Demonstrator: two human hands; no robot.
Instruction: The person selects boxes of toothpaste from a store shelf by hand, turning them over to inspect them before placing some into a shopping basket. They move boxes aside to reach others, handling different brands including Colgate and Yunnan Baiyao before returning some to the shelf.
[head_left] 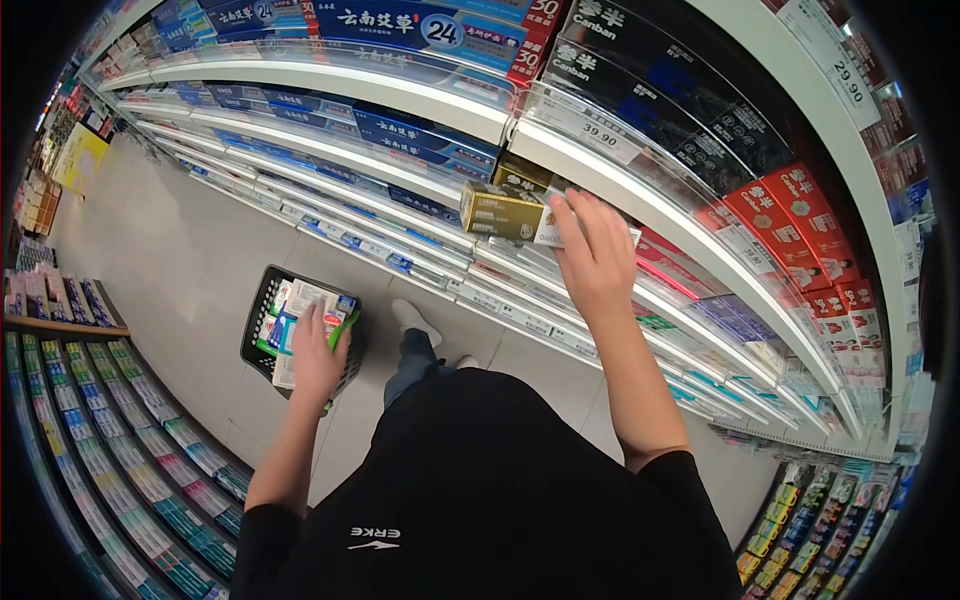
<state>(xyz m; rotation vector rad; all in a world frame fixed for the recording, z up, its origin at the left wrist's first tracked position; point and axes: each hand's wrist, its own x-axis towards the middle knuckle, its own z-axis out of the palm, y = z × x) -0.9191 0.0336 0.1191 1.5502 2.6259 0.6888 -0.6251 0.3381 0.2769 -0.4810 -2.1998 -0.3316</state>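
My right hand (597,250) reaches to the shelf, its fingers closed over the white end of a gold-and-white toothpaste box (500,214). The box lies lengthwise in front of the shelf edge, and another gold box (524,172) shows just behind it. Low on the left, my left hand (318,352) is over a dark shopping basket (262,312), fingers stretched out and thumb apart. Beside the thumb runs the basket's green handle (343,328). Several packaged goods (300,296) lie in the basket, partly hidden by the hand.
Curved shelves hold blue boxes (390,30), black boxes (670,95) and red boxes (790,225). Price labels (590,130) line the shelf edge (640,185). A lower display rack (120,450) stands at left, another (820,520) at bottom right. Grey tiled floor (180,240) lies between.
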